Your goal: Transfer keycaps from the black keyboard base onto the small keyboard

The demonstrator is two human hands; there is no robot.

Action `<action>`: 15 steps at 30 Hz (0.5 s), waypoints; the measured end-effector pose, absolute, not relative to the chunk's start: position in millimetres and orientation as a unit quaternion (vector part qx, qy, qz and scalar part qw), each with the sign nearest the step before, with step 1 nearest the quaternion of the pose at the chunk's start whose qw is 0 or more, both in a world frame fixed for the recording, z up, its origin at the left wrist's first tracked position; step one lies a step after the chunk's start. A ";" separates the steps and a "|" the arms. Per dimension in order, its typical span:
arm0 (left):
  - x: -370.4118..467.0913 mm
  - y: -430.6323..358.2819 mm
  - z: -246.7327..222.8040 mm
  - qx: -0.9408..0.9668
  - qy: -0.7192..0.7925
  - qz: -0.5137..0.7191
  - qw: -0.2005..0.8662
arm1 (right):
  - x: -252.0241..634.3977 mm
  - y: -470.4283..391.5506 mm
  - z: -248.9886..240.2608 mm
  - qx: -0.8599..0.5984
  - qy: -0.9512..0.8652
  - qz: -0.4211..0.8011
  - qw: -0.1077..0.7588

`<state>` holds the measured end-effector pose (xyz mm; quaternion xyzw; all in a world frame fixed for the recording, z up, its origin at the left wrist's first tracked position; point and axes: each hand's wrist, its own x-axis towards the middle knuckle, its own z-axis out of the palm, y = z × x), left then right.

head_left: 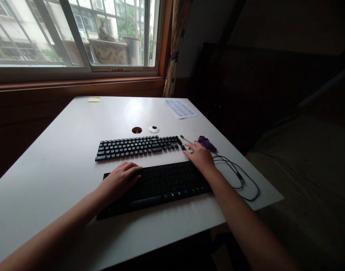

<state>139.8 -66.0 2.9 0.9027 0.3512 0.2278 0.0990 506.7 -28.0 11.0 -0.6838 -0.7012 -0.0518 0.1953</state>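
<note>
A black keyboard base lies tilted on the white desk, most of its upper surface bare of keycaps. A few keycaps with light marks sit along its near right edge. My left hand rests on the base's left part, fingers stretched out and holding nothing. Beyond the base, loose black keycaps are laid out in rows like a keyboard. My right hand hovers over the base's far right corner, thumb and fingers apart. Its fingertips are close to a dark keycap at the rows' right end; contact cannot be made out.
A small brush and a purple cloth lie beyond my right hand. The black cable loops on the right. Farther back are a cable hole, its round cover, printed paper and yellow sticky notes.
</note>
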 end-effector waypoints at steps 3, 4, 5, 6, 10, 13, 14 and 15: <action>140.1 -66.1 3.4 0.903 0.352 0.226 0.100 | 505.8 -28.2 9.6 -0.674 -0.712 -0.043 0.193; 140.4 -66.2 3.6 0.902 0.352 0.227 0.100 | 505.3 -27.8 9.3 -0.671 -0.716 -0.038 0.190; 140.6 -66.3 3.7 0.902 0.352 0.229 0.099 | 504.9 -27.2 9.1 -0.668 -0.720 -0.033 0.185; 140.8 -66.5 3.8 0.902 0.352 0.230 0.099 | 504.6 -26.5 9.0 -0.665 -0.724 -0.029 0.182; 141.2 -67.3 4.4 0.902 0.353 0.226 0.102 | 505.3 -23.8 7.9 -0.660 -0.729 -0.020 0.178; 141.2 -67.5 5.1 0.902 0.354 0.227 0.103 | 506.5 -22.5 6.5 -0.663 -0.726 -0.020 0.183; 141.1 -67.5 5.1 0.902 0.354 0.226 0.104 | 506.8 -22.3 6.1 -0.663 -0.725 -0.021 0.185; 140.9 -67.4 4.9 0.902 0.355 0.224 0.105 | 507.0 -22.3 5.8 -0.663 -0.725 -0.023 0.186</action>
